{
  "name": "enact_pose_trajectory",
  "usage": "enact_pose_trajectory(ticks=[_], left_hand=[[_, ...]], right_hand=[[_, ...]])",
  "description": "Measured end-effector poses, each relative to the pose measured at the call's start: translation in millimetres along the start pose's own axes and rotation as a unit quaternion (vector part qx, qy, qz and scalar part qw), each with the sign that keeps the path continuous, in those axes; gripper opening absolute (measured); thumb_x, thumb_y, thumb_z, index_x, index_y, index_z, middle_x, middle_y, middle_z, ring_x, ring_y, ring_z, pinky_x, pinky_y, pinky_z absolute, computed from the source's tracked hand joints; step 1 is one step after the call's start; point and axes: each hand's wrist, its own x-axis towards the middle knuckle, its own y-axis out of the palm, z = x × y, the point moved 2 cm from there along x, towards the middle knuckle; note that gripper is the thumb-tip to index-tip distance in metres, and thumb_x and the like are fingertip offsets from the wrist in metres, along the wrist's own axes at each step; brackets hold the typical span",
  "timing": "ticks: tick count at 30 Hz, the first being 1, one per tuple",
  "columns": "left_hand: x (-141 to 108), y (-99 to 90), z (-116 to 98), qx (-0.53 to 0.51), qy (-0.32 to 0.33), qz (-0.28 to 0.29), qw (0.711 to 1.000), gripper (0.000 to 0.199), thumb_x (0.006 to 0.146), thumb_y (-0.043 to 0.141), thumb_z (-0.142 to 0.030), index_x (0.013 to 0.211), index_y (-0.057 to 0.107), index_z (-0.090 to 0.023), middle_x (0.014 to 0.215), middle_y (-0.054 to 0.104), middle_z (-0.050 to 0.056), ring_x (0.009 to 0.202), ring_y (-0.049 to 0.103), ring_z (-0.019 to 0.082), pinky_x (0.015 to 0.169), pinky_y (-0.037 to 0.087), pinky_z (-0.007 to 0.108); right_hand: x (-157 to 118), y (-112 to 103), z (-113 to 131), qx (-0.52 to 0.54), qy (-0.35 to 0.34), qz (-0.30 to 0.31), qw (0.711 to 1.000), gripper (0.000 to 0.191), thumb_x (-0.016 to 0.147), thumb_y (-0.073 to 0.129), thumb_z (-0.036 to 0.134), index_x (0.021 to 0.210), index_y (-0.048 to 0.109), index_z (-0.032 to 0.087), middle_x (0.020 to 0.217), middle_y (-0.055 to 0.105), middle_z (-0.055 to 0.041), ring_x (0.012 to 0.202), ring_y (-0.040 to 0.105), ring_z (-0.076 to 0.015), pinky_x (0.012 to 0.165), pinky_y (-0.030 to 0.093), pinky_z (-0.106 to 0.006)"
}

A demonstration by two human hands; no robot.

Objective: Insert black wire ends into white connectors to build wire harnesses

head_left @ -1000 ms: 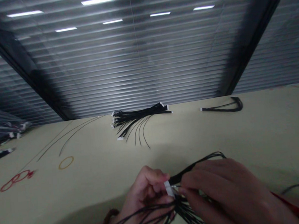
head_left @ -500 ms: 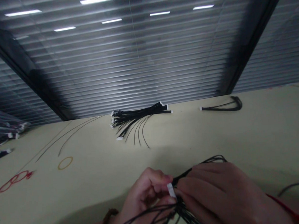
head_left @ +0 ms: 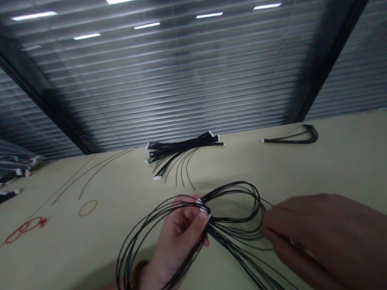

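Observation:
My left hand [head_left: 185, 232] pinches a white connector [head_left: 203, 209] between thumb and fingers, low in the middle of the view. Black wires of a wire harness [head_left: 121, 257] run from it, curving left in a big loop, right in a smaller loop, and down to the lower right in loose strands. My right hand [head_left: 318, 238] is at the right with its fingers pressed together beside the right-hand loop. A thin black wire reaches its fingertips; their grip is partly hidden behind the back of the hand.
On the table [head_left: 124, 183], a bundle of black cables [head_left: 184, 150] with white connectors lies by the window blinds [head_left: 190, 89]. A bent cable [head_left: 290, 140] lies right of it. Left are loose wires [head_left: 91, 176], a yellow ring [head_left: 88, 207], a red loop [head_left: 26, 229] and bagged cables [head_left: 6, 163].
My right hand has moved right, away from my left hand. The left hand has risen slightly with the connector, and the wire loops now show spread out on both sides.

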Motion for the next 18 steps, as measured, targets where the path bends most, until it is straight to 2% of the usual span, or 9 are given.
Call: enact_pose_trajectory(ticks=[2, 4, 6, 9, 12, 15, 18], left_hand=[[-1.5, 0.1, 0.0, -0.003, 0.003, -0.010, 1.000, 0.028, 0.074, 0.071, -0.027, 0.094, 0.054, -0.017, 0.058, 0.055, -0.008, 0.042, 0.047, 0.003, 0.038, 0.041, 0.011], [-4.3, 1.1, -0.9, -0.004, 0.010, 0.001, 1.000, 0.028, 0.076, 0.070, -0.027, 0.097, 0.053, -0.018, 0.059, 0.055, -0.008, 0.042, 0.047, 0.003, 0.039, 0.040, 0.012], [-7.5, 2.0, -2.9, 0.005, 0.017, 0.016, 1.000, 0.027, 0.077, 0.069, -0.028, 0.097, 0.053, -0.019, 0.060, 0.055, -0.008, 0.043, 0.048, 0.004, 0.040, 0.041, 0.013], [-11.3, 3.0, -7.3, 0.035, 0.023, 0.024, 0.999, 0.024, 0.077, 0.068, -0.029, 0.093, 0.053, -0.019, 0.063, 0.056, -0.007, 0.046, 0.051, 0.004, 0.044, 0.043, 0.014], [-12.3, 5.0, -11.4, 0.038, 0.026, 0.026, 0.999, 0.024, 0.076, 0.069, -0.028, 0.092, 0.053, -0.019, 0.064, 0.056, -0.007, 0.047, 0.052, 0.004, 0.044, 0.043, 0.013], [-11.3, 7.0, -13.1, 0.026, 0.030, 0.025, 0.999, 0.025, 0.076, 0.070, -0.028, 0.092, 0.053, -0.019, 0.066, 0.056, -0.008, 0.047, 0.053, 0.003, 0.043, 0.042, 0.013], [-10.5, 6.9, -12.8, 0.022, 0.031, 0.024, 0.999, 0.026, 0.075, 0.070, -0.029, 0.091, 0.052, -0.019, 0.067, 0.056, -0.008, 0.047, 0.053, 0.003, 0.043, 0.041, 0.012]], right_hand=[[-1.8, 12.8, 2.3, 0.010, -0.001, 0.095, 0.995, 0.028, 0.078, 0.043, 0.011, 0.058, 0.057, 0.022, 0.050, 0.055, 0.0007, 0.041, 0.050, -0.0145, 0.043, 0.026, -0.028], [4.8, 22.5, 8.3, 0.071, 0.024, 0.116, 0.990, 0.027, 0.080, 0.044, 0.011, 0.063, 0.062, 0.022, 0.060, 0.062, 0.0005, 0.050, 0.057, -0.0139, 0.047, 0.031, -0.026], [15.6, 28.2, 15.8, 0.147, 0.048, 0.099, 0.983, 0.024, 0.084, 0.046, 0.015, 0.069, 0.063, 0.023, 0.069, 0.065, 0.0029, 0.059, 0.059, -0.0118, 0.054, 0.037, -0.023], [26.4, 31.3, 23.7, 0.206, 0.050, 0.077, 0.974, 0.023, 0.084, 0.047, 0.016, 0.066, 0.060, 0.022, 0.066, 0.063, 0.0066, 0.057, 0.055, -0.0080, 0.056, 0.036, -0.021], [24.9, 30.4, 24.8, 0.194, 0.043, 0.036, 0.979, 0.021, 0.081, 0.049, 0.012, 0.063, 0.058, 0.020, 0.061, 0.060, 0.0057, 0.054, 0.053, -0.0089, 0.055, 0.034, -0.023], [20.2, 25.6, 23.4, 0.164, 0.034, -0.020, 0.986, 0.018, 0.080, 0.050, 0.013, 0.067, 0.061, 0.021, 0.065, 0.061, 0.0043, 0.057, 0.054, -0.0111, 0.057, 0.036, -0.025], [22.0, 13.9, 17.7, 0.181, 0.035, -0.023, 0.983, 0.017, 0.077, 0.051, 0.011, 0.072, 0.062, 0.022, 0.065, 0.061, 0.0054, 0.057, 0.054, -0.0090, 0.055, 0.038, -0.022]])
